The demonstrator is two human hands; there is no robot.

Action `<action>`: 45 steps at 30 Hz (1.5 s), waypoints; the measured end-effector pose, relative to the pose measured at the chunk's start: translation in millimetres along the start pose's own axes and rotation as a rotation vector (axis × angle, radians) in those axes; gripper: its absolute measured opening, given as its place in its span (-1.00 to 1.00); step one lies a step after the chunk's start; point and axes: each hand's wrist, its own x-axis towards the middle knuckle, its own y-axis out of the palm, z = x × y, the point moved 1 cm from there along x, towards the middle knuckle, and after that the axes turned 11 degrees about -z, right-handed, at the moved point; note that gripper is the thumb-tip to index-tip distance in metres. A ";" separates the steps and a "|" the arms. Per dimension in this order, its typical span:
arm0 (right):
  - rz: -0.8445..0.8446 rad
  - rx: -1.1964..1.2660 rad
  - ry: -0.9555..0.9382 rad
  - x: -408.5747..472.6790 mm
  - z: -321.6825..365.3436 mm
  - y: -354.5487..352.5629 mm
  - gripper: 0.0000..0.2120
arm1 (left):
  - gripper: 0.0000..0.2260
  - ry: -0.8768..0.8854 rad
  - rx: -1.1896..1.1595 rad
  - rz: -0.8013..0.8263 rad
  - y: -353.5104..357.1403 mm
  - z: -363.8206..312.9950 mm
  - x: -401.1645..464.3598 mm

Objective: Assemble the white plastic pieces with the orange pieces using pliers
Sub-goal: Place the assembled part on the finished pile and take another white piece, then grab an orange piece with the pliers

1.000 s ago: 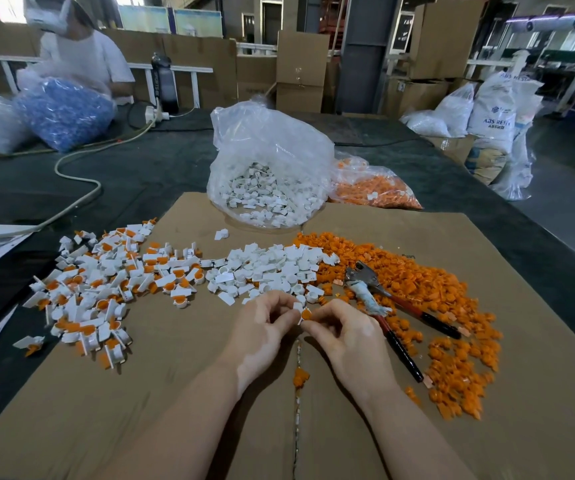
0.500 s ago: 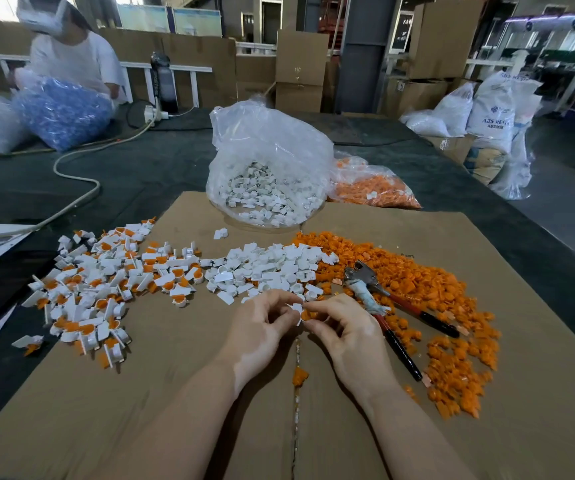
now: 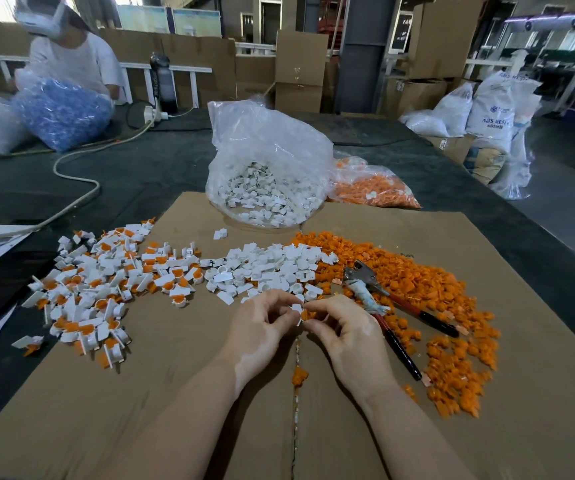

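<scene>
Two bags up top: a clear bag [image 3: 268, 161] full of white pieces, and beside it a bag [image 3: 372, 188] of orange ones. Down at centre, left hand [image 3: 262, 327] pinches a white piece [image 3: 296, 308], right hand [image 3: 345, 330] pinches an orange piece [image 3: 308, 314], the two touching between fingertips. Pliers [image 3: 379, 303] lie untouched just right of the right hand, on the orange pile [image 3: 435, 306]. Bare cardboard [image 3: 175, 393] lies open nearer the body.

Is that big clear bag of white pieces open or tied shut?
Open. The clear bag slumps on the cardboard sheet with its mouth gaping toward the camera, so the white pieces inside show directly.
</scene>
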 end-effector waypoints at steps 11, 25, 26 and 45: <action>0.007 -0.026 -0.015 0.1 -0.1 -0.3 -0.82 | -0.91 -0.009 -0.029 -0.011 1.7 -0.6 1.1; -0.103 -0.762 0.302 11.8 -9.8 -30.0 -0.46 | -0.92 -0.011 -0.050 -0.074 0.2 -1.4 3.3; -0.023 -0.865 0.379 14.1 -13.5 -34.7 -0.38 | -0.92 -0.012 -0.051 -0.076 0.3 -1.5 3.5; 0.352 -0.364 0.408 36.0 17.3 -46.0 -0.70 | -0.87 -0.397 -0.498 -0.139 -2.5 -18.7 11.7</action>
